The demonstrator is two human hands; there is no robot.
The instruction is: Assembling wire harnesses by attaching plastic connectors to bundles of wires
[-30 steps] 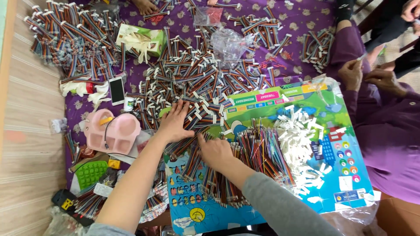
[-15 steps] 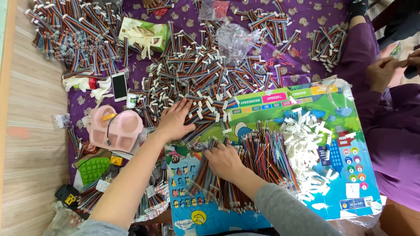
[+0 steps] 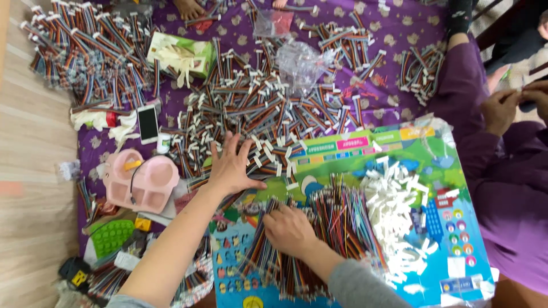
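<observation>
Multicoloured ribbon-wire bundles [image 3: 319,228] lie under our right hand [image 3: 288,228], fingers curled on them; our left hand [image 3: 231,168] presses wide-spread on white-tipped cables [image 3: 257,114].

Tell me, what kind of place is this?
Probably a home floor used for piecework. A purple flowered cloth lies over wooden flooring, heaped with coloured ribbon cables, and a person in purple sits alongside.

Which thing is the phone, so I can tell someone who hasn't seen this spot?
Start at the purple cloth covered in striped cable bundles. Near its left edge, just above the pink case, lies the phone. It is the only flat white rectangle with a dark screen, left of the left hand.
</observation>
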